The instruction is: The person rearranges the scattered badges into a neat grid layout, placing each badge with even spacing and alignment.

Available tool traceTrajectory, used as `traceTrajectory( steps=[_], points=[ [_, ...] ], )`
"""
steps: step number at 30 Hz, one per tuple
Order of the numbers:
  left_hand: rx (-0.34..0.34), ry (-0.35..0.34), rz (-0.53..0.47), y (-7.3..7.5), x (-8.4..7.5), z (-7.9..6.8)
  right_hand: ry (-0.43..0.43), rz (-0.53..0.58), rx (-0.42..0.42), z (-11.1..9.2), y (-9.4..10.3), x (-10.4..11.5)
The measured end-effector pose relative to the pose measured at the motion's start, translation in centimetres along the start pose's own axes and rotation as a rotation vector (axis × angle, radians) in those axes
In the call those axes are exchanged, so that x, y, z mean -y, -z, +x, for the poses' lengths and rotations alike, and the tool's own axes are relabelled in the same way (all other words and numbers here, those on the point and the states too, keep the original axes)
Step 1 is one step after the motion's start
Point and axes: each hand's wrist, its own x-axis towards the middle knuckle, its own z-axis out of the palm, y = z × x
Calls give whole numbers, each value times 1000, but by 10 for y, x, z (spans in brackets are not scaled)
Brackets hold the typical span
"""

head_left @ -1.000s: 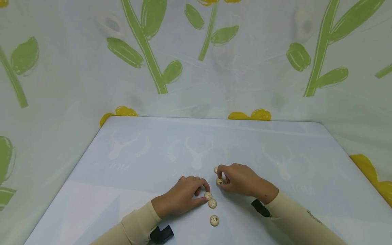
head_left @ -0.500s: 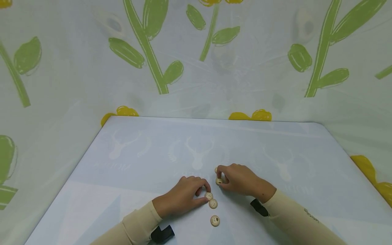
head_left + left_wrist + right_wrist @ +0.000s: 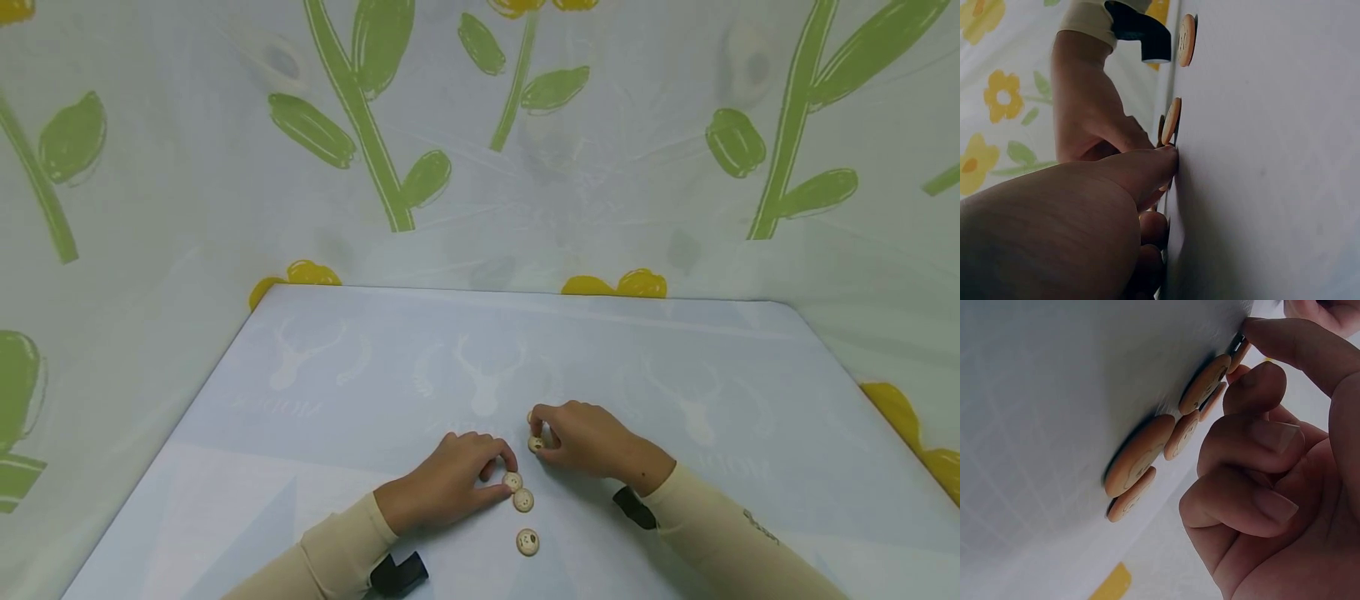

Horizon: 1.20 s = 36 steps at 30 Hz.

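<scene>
Small round wooden discs with drawn faces lie on the table. In the head view my left hand (image 3: 453, 479) pinches one wooden disc (image 3: 513, 481) between thumb and index finger. A second disc (image 3: 523, 500) touches its lower right edge, and a third disc (image 3: 528, 542) lies apart, nearer the front. Farther back, my right hand (image 3: 592, 442) pinches another disc (image 3: 536, 443) at its edges with thumb and index finger. Beyond that one, a disc (image 3: 530, 417) is partly hidden by the right index finger. The right wrist view shows several discs close together, among them a large-looking disc (image 3: 1140, 456).
A pale table (image 3: 375, 367) with faint deer-head prints spreads under both hands. Behind it hangs a white cloth (image 3: 630, 142) with green leaves and yellow flowers. Dark camera mounts (image 3: 634, 507) sit below both wrists.
My right hand has shifted very slightly left with its disc. The left hand keeps its pinch. The head view has drifted a little.
</scene>
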Motion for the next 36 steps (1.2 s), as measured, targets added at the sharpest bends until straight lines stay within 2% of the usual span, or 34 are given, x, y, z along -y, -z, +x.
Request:
traceTrajectory(
  steps=[10,30,36],
  points=[
    [-12,-7,-2,1,-1,-2,2,14,4,1,-1,0],
    [10,20,-4,1,-2,-1,-53,40,8,-2,0,2],
    [6,16,-2,1,-2,0,-43,33,-1,-2,0,1]
  ],
)
